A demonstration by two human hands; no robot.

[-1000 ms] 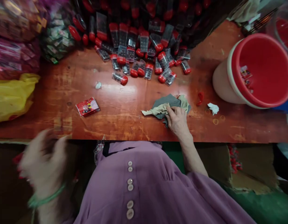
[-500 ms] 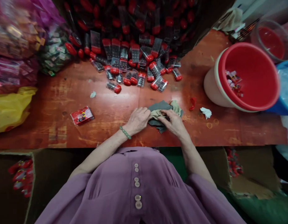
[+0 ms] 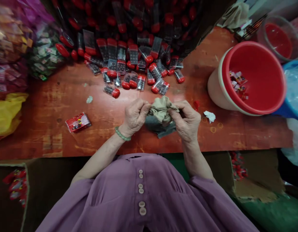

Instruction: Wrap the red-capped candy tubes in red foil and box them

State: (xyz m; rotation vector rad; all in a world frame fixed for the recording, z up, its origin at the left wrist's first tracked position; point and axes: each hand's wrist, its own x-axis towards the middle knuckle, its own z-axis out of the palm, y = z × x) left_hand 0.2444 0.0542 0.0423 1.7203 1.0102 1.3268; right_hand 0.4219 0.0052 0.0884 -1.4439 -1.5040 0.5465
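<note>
A crumpled beige cloth is stretched between my two hands, raised over the table. My left hand, with a green bead bracelet at the wrist, pinches its left side. On the other side my right hand grips the cloth between thumb and fingers. Beneath it a grey-green cloth lies on the wooden table, partly hidden by the beige one. Off to the left rests a small red printed packet.
Clear containers with red caps, filled with dark beads, spill across the back. At right stand a red bucket in a pale one and a white scrap. Bags crowd the left; open cardboard boxes sit below the edge.
Both hands have lifted the beige cloth off the grey-green one and now hold it from either side. The view has shifted slightly.
</note>
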